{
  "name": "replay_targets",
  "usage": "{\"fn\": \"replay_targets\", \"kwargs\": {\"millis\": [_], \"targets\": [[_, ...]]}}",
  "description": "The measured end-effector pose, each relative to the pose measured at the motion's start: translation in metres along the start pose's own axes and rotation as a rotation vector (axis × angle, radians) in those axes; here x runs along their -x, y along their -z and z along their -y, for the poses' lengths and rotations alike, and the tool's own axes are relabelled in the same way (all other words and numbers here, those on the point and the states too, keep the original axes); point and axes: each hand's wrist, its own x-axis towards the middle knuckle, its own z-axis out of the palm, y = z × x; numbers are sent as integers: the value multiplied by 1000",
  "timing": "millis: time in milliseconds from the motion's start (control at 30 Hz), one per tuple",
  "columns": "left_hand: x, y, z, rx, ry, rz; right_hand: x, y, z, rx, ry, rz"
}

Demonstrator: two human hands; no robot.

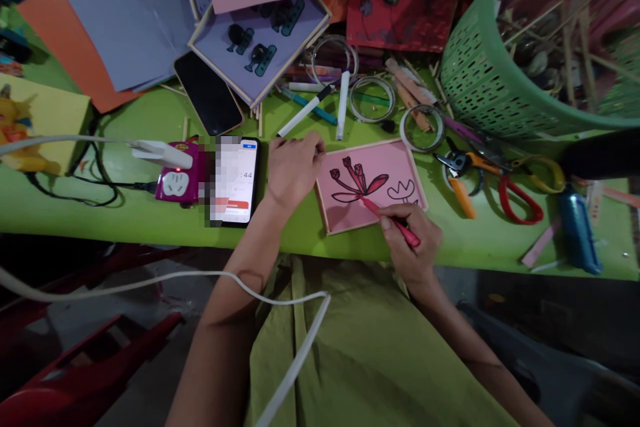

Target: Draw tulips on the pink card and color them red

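A framed pink picture [345,213] with a black-outlined flower drawing lies on the green table. The flower heads and the right leaf are coloured red, and a second outlined shape to the right is uncoloured. My right hand [417,240] is closed around a red marker pen [407,233], whose tip touches the drawing near the base of the stems. At the picture's upper left corner, my left hand [295,167] has its fingers curled against the frame's edge. The fingertips of that hand are partly hidden.
Left of my left hand lie a lit phone [237,180], a dark phone [210,93] and a purple power socket [176,180]. Markers [306,110] and tape rolls [373,99] lie behind the picture. Scissors [520,200], pliers [460,180] and a green basket [470,80] stand right.
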Motion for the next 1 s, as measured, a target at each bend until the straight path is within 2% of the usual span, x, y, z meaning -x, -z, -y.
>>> {"fn": "replay_targets", "kwargs": {"millis": [233,367,767,1000], "targets": [[1,2,-1,0,9,14,-1,0,0,-2,45,54],[1,4,-3,6,19,17,-1,0,-1,10,28,18],[0,-2,4,13,-34,-35,-2,0,0,3,59,54],[0,0,1,-6,-8,-4,-2,0,2,3,54,52]]}}
